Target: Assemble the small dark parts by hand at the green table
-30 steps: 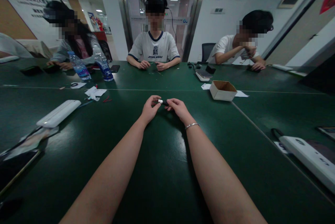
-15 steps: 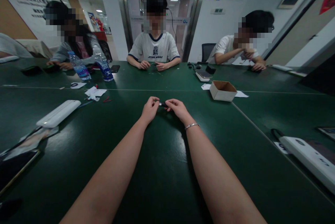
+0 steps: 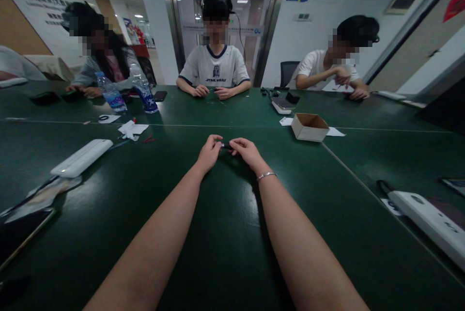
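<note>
A small dark cylinder with a silvery end (image 3: pixel 225 146) spans the gap between my hands, just above the green table (image 3: pixel 218 233). My left hand (image 3: pixel 210 151) pinches its left end, thumb and fingers closed. On the other end, my right hand (image 3: pixel 246 150) is closed too, with a silver bangle (image 3: pixel 267 175) round the wrist. Fingertips cover both ends of the cylinder, and it is too small for me to tell its exact kind.
At front left lie a white power bank (image 3: pixel 83 157) and a phone (image 3: pixel 25 233). Two water bottles (image 3: pixel 111 93) stand behind papers (image 3: pixel 132 128). An open box (image 3: pixel 310 127) sits at right, a long white device (image 3: pixel 428 221) nearer. Several people sit opposite.
My hands hold nearly the same pose on the cylinder; slightly less of its silvery end shows. The person at right has shifted a raised hand.
</note>
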`<action>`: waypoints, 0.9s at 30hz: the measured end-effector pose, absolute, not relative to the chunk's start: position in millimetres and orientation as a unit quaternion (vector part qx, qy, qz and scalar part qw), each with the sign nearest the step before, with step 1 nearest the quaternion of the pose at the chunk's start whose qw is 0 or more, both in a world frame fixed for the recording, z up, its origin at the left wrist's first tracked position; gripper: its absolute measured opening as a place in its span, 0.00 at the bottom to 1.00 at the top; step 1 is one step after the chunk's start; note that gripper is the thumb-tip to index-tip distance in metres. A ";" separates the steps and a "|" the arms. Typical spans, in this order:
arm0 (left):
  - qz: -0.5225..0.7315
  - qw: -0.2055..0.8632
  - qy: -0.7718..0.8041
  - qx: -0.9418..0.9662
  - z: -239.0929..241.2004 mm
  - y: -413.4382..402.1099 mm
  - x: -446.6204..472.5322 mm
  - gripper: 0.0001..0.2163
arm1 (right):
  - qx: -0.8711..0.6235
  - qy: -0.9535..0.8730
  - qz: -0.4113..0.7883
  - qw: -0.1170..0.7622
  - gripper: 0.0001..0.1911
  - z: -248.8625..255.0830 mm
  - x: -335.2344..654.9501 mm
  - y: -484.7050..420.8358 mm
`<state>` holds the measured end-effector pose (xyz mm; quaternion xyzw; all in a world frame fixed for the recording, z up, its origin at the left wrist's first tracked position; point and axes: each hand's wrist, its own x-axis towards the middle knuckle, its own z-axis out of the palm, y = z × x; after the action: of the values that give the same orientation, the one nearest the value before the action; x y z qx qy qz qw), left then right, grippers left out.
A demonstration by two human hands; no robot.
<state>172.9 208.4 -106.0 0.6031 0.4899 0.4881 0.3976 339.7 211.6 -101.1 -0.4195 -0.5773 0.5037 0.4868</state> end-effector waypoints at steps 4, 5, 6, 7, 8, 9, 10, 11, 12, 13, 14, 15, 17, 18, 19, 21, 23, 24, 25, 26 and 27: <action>0.483 0.401 0.487 0.607 -109.2 210.2 171.9 0.10 | -0.414 -0.575 0.505 0.492 0.21 -101.5 339.3 212.6; 0.481 0.401 0.485 0.610 -109.5 210.1 171.8 0.10 | -0.414 -0.576 0.505 0.492 0.21 -101.4 339.2 212.6; 0.482 0.395 0.484 0.615 -109.5 209.8 171.8 0.10 | -0.414 -0.577 0.503 0.492 0.21 -101.2 339.2 212.6; 0.484 0.387 0.482 0.619 -109.3 209.3 171.8 0.10 | -0.416 -0.579 0.501 0.491 0.20 -101.0 339.2 212.5; 0.485 0.384 0.482 0.620 -108.8 208.7 171.8 0.10 | -0.418 -0.580 0.499 0.490 0.20 -100.8 339.3 212.3; 0.484 0.385 0.482 0.621 -108.2 208.0 171.9 0.10 | -0.421 -0.581 0.498 0.488 0.20 -100.6 339.4 212.1; 0.480 0.390 0.482 0.620 -107.5 207.4 172.0 0.10 | -0.422 -0.581 0.497 0.487 0.20 -100.4 339.4 211.9; 0.475 0.396 0.484 0.620 -106.7 206.9 172.1 0.09 | -0.422 -0.582 0.498 0.486 0.20 -100.2 339.5 211.7; 0.471 0.397 0.485 0.621 -106.0 206.4 172.3 0.09 | -0.420 -0.582 0.498 0.486 0.20 -100.0 339.5 211.5; 0.472 0.392 0.484 0.624 -105.5 206.1 172.4 0.09 | -0.419 -0.582 0.498 0.488 0.20 -99.8 339.6 211.2; 0.477 0.381 0.483 0.628 -105.2 206.0 172.5 0.08 | -0.419 -0.581 0.497 0.490 0.20 -99.6 339.6 211.0; 0.483 0.372 0.480 0.631 -105.1 206.0 172.6 0.08 | -0.420 -0.581 0.496 0.491 0.20 -99.5 339.6 210.7; 0.486 0.373 0.476 0.631 -105.8 206.5 172.6 0.08 | -0.423 -0.581 0.495 0.489 0.20 -99.3 339.6 210.4; 0.484 0.379 0.476 0.629 -106.3 206.8 172.5 0.08 | -0.423 -0.582 0.495 0.487 0.20 -99.3 339.6 210.3; 0.481 0.384 0.476 0.628 -106.9 207.2 172.5 0.09 | -0.422 -0.583 0.496 0.486 0.20 -99.3 339.5 210.3; 0.482 0.382 0.474 0.630 -107.8 207.7 172.5 0.09 | -0.420 -0.583 0.498 0.486 0.20 -99.4 339.4 210.4; 0.484 0.381 0.475 0.629 -107.9 207.8 172.6 0.08 | -0.419 -0.581 0.498 0.489 0.20 -99.6 339.3 210.6; 0.482 0.388 0.477 0.624 -107.6 207.8 172.7 0.09 | -0.419 -0.580 0.497 0.490 0.20 -99.7 339.3 210.8; 0.479 0.398 0.478 0.620 -107.4 207.7 172.7 0.09 | -0.419 -0.580 0.497 0.491 0.20 -99.9 339.2 210.9; 0.478 0.403 0.478 0.617 -107.2 207.7 172.7 0.09 | -0.419 -0.579 0.497 0.492 0.20 -100.0 339.3 211.0; 0.479 0.401 0.477 0.619 -107.2 207.8 172.7 0.09 | -0.419 -0.579 0.496 0.493 0.20 -100.1 339.3 211.1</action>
<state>172.7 207.8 -107.2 0.6186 0.4769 0.4786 0.4011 339.3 211.1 -100.1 -0.4190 -0.5793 0.4960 0.4928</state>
